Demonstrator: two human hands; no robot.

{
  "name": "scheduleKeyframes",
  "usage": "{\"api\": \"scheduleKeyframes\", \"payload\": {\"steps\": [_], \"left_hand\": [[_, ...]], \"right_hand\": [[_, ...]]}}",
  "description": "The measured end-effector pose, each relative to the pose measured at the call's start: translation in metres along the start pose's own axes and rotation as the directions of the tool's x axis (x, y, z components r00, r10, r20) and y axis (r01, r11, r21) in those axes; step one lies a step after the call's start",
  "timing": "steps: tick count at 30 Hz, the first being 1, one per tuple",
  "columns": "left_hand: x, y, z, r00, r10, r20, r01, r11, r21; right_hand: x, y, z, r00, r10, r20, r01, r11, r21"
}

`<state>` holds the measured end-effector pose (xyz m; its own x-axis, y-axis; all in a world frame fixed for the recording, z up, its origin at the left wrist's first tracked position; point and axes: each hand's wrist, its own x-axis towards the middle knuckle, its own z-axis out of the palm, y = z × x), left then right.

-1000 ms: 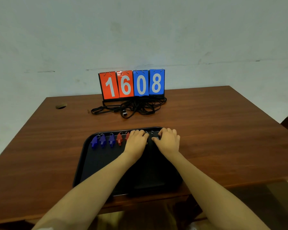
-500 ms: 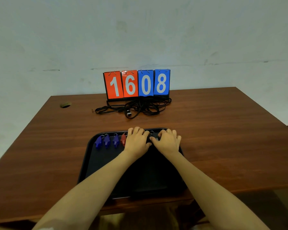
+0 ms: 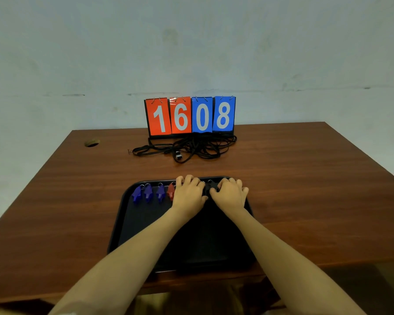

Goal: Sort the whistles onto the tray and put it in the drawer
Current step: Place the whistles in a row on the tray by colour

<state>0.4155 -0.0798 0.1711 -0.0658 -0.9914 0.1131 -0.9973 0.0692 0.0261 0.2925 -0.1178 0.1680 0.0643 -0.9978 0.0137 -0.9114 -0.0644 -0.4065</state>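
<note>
tray: black rectangular plastic tray (image 3: 132,223), flat on brown wooden table (image 3: 305,189), at its near edge
row: 3 blue plastic whistles (image 3: 147,193), then 1 red plastic whistle (image 3: 170,192), along tray's far rim, left part
left hand (image 3: 188,194): fingers curled over the row just right of red; can't tell what's gripped
right hand (image 3: 230,194): thumb and curled fingers pinch black whistle (image 3: 210,188) between both hands
back: red-blue flip scoreboard (image 3: 190,115) reading 1608, black cord tangle (image 3: 191,147) in front

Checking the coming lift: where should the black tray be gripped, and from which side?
Grip the tray by its raised rim midway along both side edges, left hand from the left, right hand from the right. The whistles lie loose in a row along the far rim, so a level, two-sided hold probably suits best.
</note>
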Motion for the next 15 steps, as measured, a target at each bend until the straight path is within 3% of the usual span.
{"api": "scheduleKeyframes", "payload": {"steps": [8,11,15], "left_hand": [[-0.004,-0.005,-0.004,0.999,0.026,-0.027,-0.027,0.999,-0.041],[-0.005,-0.015,-0.011,0.994,0.02,-0.109,-0.03,0.996,-0.088],[0.007,-0.042,-0.025,0.987,-0.089,-0.133,0.074,0.991,-0.11]], "right_hand": [[-0.002,-0.001,-0.005,0.999,-0.03,-0.036,0.03,0.999,-0.018],[0.004,-0.01,-0.013,0.989,-0.134,-0.063,0.132,0.991,-0.029],[0.024,-0.032,-0.02,0.946,-0.321,-0.043,0.322,0.946,0.042]]}}
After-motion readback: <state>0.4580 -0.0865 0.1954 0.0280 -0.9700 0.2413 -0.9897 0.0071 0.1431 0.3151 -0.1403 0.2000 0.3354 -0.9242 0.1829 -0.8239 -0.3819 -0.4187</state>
